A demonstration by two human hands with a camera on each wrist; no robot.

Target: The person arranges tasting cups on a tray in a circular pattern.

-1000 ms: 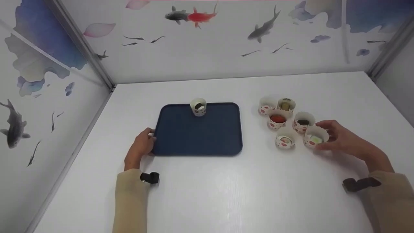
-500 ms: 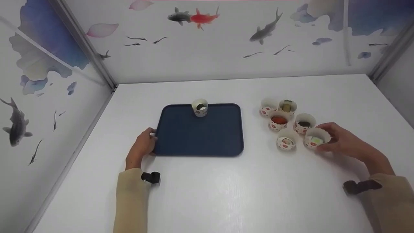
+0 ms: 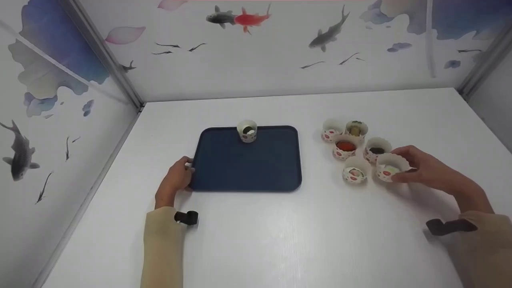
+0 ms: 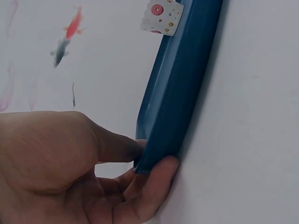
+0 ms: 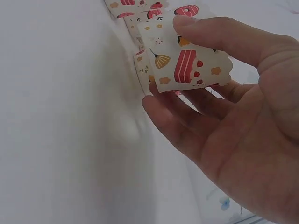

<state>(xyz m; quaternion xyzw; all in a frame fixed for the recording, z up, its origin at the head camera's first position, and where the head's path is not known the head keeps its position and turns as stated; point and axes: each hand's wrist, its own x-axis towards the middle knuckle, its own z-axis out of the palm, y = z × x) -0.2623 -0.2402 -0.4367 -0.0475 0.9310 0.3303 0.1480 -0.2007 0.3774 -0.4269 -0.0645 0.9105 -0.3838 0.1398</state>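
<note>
At the left edge of the dark blue tray [image 3: 248,168], my left hand [image 3: 179,176] pinches the rim, its thumb above and fingers below in the left wrist view. A patterned paper baking cup [image 3: 247,136] with dark and white contents stands at the tray's far rim. My right hand [image 3: 426,170] grips another paper baking cup [image 3: 386,173] by its side, thumb on the near side and fingers behind. Something pale green and white lies inside it. In the right wrist view this cup [image 5: 187,60] shows cake prints; whether its base touches the table cannot be told.
Left of the gripped cup stand several similar cups: one with red contents [image 3: 345,153], one with dark contents [image 3: 376,156], one with a pinkish piece [image 3: 355,176] and two behind. Printed walls [image 3: 276,76] border the white table [image 3: 256,240].
My right thumb now lies further over the gripped cup's near side, and the cup looks slightly tilted. The left hand and tray keep their places; the view shifts a little.
</note>
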